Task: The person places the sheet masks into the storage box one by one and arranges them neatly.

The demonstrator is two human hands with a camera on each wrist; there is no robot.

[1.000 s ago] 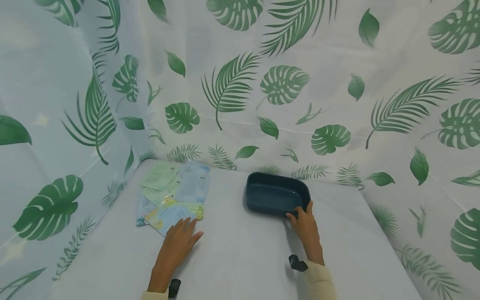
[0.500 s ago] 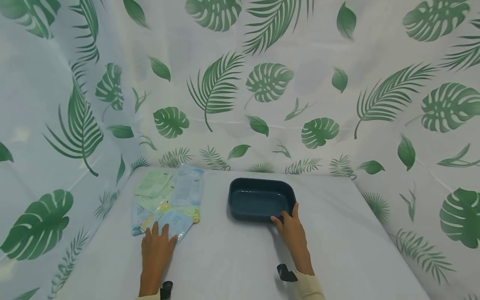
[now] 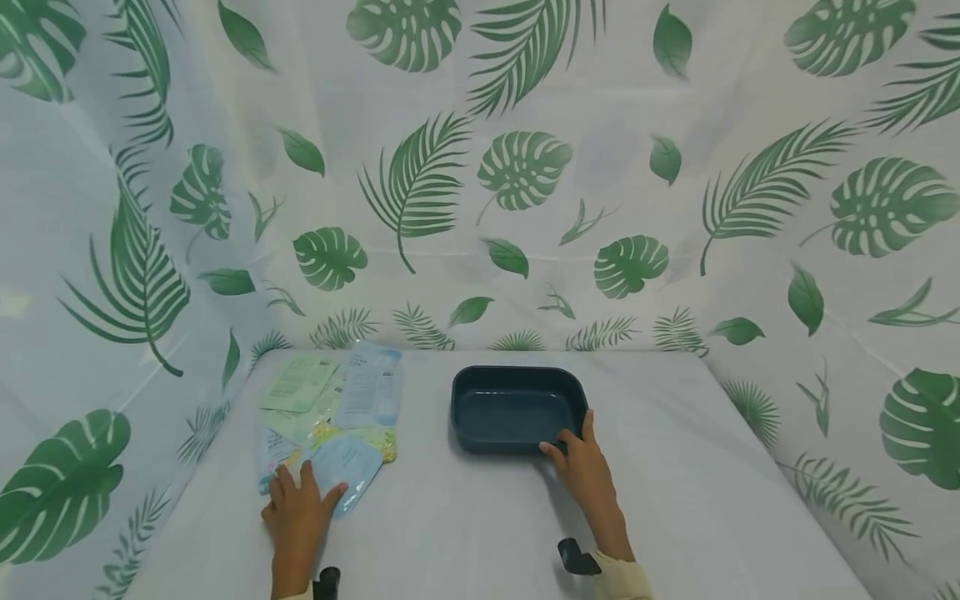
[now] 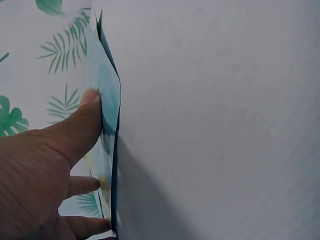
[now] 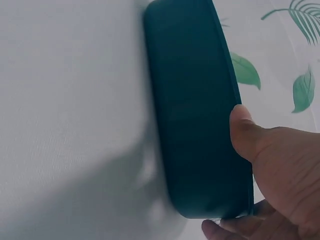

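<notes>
Several flat printed packets lie overlapping on the left of the table, light green packets (image 3: pixel 302 382) and a pale blue packet (image 3: pixel 369 385) towards the back. Nearest me is a light blue packet (image 3: pixel 347 463), lying over a yellow-edged one (image 3: pixel 384 442). My left hand (image 3: pixel 295 515) rests on the near edge of this pile with fingers spread. In the left wrist view its thumb (image 4: pixel 82 120) touches the light blue face. A deep teal rectangular dish (image 3: pixel 519 410) stands right of the middle. My right hand (image 3: pixel 587 477) grips its near right corner, thumb (image 5: pixel 243 131) against the near wall.
A white cloth covers the table (image 3: pixel 465 533). Behind and at both sides hang white curtains (image 3: pixel 435 292) with green leaf prints, meeting the table's edges. Dark wrist mounts (image 3: pixel 577 557) sit beside both wrists.
My left hand has shifted left across the near packets, and the light blue packet has turned, its near corner now pointing towards me. The right hand keeps its grip on the dish. The head view shifted.
</notes>
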